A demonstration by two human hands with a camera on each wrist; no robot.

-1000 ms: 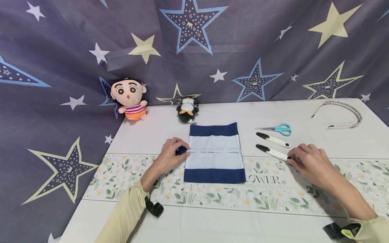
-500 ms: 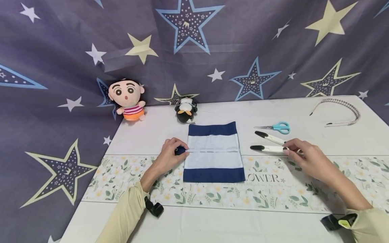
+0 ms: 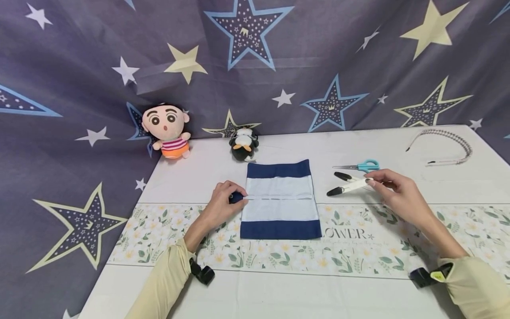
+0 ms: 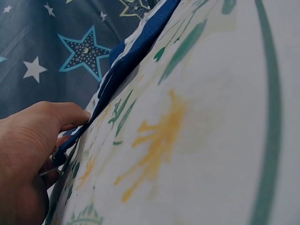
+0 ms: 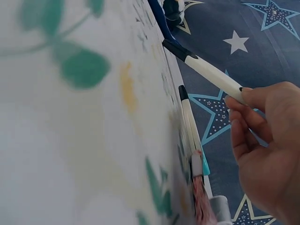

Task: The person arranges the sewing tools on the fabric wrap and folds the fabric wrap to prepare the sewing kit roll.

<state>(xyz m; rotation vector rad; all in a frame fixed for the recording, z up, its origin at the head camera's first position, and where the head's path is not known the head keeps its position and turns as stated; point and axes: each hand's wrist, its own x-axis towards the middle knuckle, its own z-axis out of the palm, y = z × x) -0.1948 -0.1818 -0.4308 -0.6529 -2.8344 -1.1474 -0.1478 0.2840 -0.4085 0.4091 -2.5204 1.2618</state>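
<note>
My left hand (image 3: 224, 200) pinches the left edge of a flat navy and pale-blue cloth piece (image 3: 283, 208) at its middle seam. A small navy tab (image 3: 236, 197) sticks out between thumb and fingers. In the left wrist view, the navy cloth (image 4: 124, 65) runs away from my fingertips. My right hand (image 3: 398, 195) holds a white marker (image 3: 352, 187) by its rear end, its black cap pointing left toward the cloth. The right wrist view has this marker (image 5: 215, 77) raised off the table between thumb and fingers. A second marker (image 3: 342, 176) lies just behind it, partly hidden.
Blue-handled scissors (image 3: 367, 165) lie behind the markers. A headband (image 3: 464, 148) rests at the back right. Along the back are a penguin plush (image 3: 243, 146) and a doll in a striped top (image 3: 167, 130), in front of a star-printed curtain (image 3: 279, 88).
My right hand has picked the nearer marker up off the table, moved it slightly back and left, and turned its cap toward the front left. The left hand keeps its place on the cloth.
</note>
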